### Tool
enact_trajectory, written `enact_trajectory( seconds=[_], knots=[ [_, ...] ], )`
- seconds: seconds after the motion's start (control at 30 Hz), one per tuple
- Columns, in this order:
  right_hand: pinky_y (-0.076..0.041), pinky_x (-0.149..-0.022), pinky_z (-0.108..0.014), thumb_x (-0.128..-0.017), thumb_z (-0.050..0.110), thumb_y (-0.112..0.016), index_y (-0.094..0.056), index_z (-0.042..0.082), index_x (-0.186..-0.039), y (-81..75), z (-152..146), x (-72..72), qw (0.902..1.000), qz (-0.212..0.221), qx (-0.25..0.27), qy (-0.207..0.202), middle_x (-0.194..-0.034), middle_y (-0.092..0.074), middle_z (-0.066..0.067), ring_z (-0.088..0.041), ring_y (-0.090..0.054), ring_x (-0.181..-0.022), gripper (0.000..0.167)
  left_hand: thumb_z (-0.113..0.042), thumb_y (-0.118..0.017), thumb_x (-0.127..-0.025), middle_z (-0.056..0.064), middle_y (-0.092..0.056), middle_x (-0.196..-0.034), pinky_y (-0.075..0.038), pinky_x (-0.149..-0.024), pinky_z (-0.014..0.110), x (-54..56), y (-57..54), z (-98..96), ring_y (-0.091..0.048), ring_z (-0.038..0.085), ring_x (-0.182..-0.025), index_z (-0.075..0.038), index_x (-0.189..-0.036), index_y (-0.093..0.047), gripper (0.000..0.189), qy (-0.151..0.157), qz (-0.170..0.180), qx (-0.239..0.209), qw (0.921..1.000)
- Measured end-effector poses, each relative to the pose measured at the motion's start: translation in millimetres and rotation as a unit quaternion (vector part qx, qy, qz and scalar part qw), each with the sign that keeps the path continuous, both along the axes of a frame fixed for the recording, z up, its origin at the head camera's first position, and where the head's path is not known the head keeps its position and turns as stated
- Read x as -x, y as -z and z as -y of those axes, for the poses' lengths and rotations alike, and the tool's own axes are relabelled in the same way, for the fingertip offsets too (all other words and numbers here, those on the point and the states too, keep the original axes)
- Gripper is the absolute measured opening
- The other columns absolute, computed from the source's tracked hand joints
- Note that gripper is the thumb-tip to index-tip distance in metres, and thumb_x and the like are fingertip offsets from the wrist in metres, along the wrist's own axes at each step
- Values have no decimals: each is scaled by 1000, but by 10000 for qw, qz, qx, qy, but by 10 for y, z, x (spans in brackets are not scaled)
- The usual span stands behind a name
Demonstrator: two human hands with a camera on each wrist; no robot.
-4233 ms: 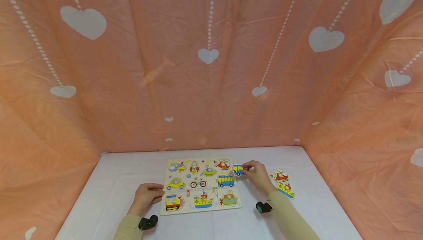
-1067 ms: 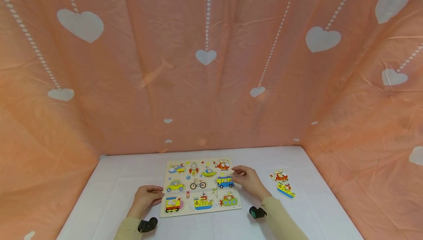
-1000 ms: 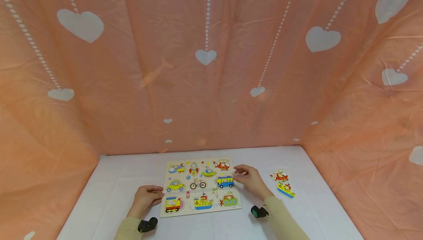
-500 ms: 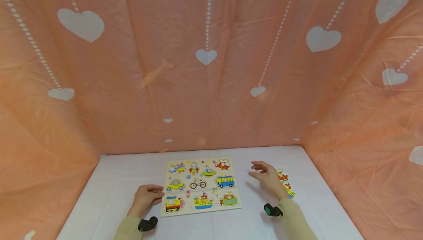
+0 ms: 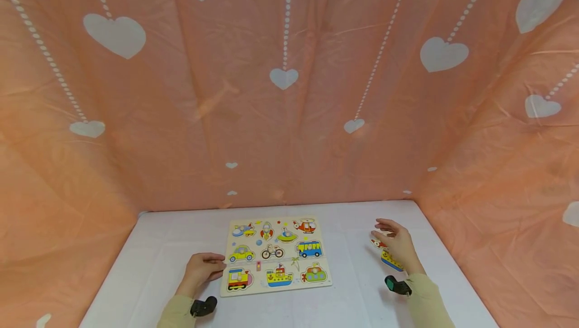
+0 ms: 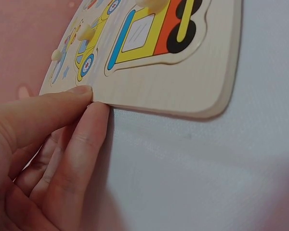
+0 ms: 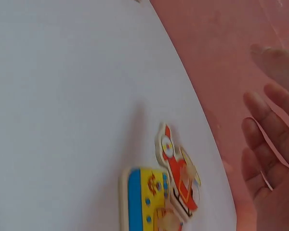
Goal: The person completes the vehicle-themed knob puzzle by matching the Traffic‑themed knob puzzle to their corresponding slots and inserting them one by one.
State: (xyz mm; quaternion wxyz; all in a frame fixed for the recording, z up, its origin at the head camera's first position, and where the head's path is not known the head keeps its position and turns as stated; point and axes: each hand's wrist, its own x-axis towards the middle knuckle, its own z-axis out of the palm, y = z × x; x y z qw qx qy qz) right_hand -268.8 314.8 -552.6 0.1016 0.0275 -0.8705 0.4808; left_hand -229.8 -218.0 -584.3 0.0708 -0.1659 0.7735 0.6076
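Observation:
My left hand (image 5: pixel 201 270) pinches the left edge of a wooden knob puzzle board (image 5: pixel 258 287); in the left wrist view the thumb lies on top and a finger sits against the edge below. A blue and yellow bus (image 5: pixel 309 249) lies in the board's right side. Over at the right, my right hand (image 5: pixel 398 247) hovers above a red helicopter piece (image 7: pixel 178 168), partly covering it in the head view. The right fingers are spread and hold nothing. Touching the helicopter is a yellow and blue ship piece (image 7: pixel 147 197), flat on the table.
The board shows other vehicles, such as a yellow car (image 5: pixel 242 253), a train (image 5: pixel 238 279) and a submarine (image 5: pixel 314 272). A white cloth covers the table (image 5: pixel 280 313). Behind it hangs a pink curtain (image 5: pixel 253 117) with white hearts.
The right hand brought the bus to the board and let it go, then moved right, over to the helicopter and ship pieces. The left hand stays at the board's edge.

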Motion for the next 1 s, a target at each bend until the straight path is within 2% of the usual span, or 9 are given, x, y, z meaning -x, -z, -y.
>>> enact_trajectory(
  seconds=[0.17,0.3,0.63,1.0],
  knots=[
    [-42,-80,-12,-87,33,-71,-56,4,-130,12,-169,-56,9991,281,66,318,-116,-62,-14,-26,-53,-107,54,5,-70,-81,10,-65,-81,-58,-63,31,3,0,-8,-65,17,-69,11,-104,-65,25,-37,16,19,10000],
    [-44,-77,-11,-88,28,-71,-55,4,-130,70,-261,-100,9977,402,154,527,-116,-61,-14,-24,-53,-104,51,5,-70,-81,10,-65,-80,-58,-63,31,10,3,-6,-65,17,-68,11,-104,-65,25,-26,14,21,10000],
    [-49,-74,-12,-89,21,-70,-55,-1,-128,197,-386,-133,9957,569,368,634,-115,-60,-18,-10,-55,-94,48,4,-71,-81,10,-65,-80,-58,-63,31,8,-9,-5,-65,17,-68,11,-104,-65,25,-23,62,31,10000],
    [-50,-68,-17,-86,21,-73,-59,-2,-124,331,-455,-122,9954,630,198,689,-107,-64,-15,-9,-58,-85,47,4,-71,-81,10,-66,-82,-58,-63,31,16,10,-11,-65,17,-69,11,-104,-65,25,-34,67,-6,10000]
  ],
)
